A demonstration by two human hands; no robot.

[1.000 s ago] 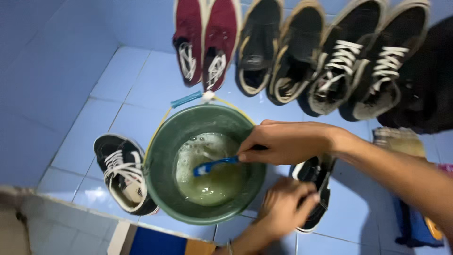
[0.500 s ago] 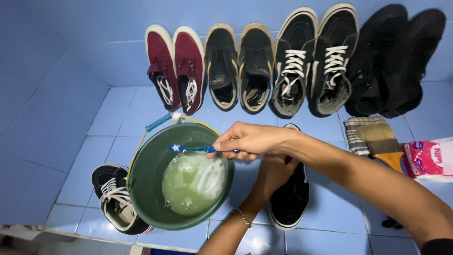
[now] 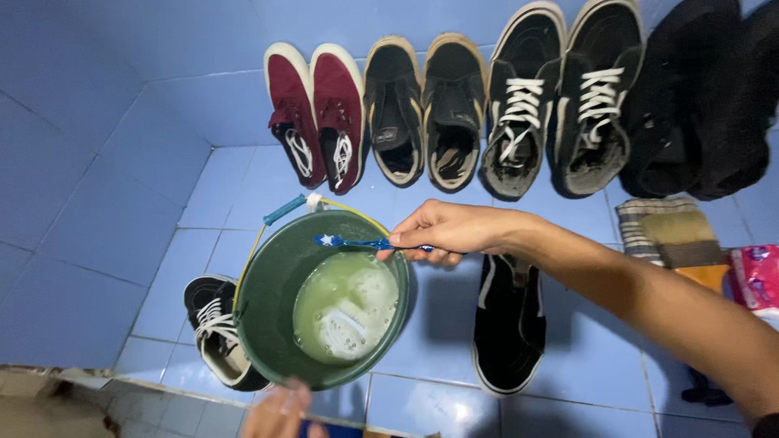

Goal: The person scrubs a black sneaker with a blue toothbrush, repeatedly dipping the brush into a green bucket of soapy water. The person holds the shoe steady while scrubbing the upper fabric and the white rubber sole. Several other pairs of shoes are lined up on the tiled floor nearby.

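1. The right hand (image 3: pixel 450 231) reached in from the right, its grip pinched on the handle of a blue toothbrush (image 3: pixel 365 242), which lay level with its bristle head pointing left.
2. The toothbrush hung above the open mouth of a green bucket (image 3: pixel 272 304), its head over the bucket's far inner side, clear of the liquid.
3. The bucket held cloudy, pale green soapy water (image 3: pixel 345 312) with something whitish sunk in it, and its thin wire handle with a blue grip tube (image 3: pixel 285 209) lay over the far rim.
4. The left hand (image 3: pixel 280 410) showed only partly at the bottom edge, just below the bucket's near rim; whether its grip was spread or pressed together could not be told.
5. One black sneaker with white laces (image 3: pixel 213 332) lay on the blue tiled floor (image 3: pixel 219 203) touching the bucket's left side; a black shoe (image 3: pixel 507 324) lay under the right forearm.
6. Along the wall stood a row: maroon shoes (image 3: pixel 316 113), dark slip-ons (image 3: pixel 426 105), and black high-tops (image 3: pixel 560 105).
7. A striped cloth (image 3: pixel 661 231) lay at the right.
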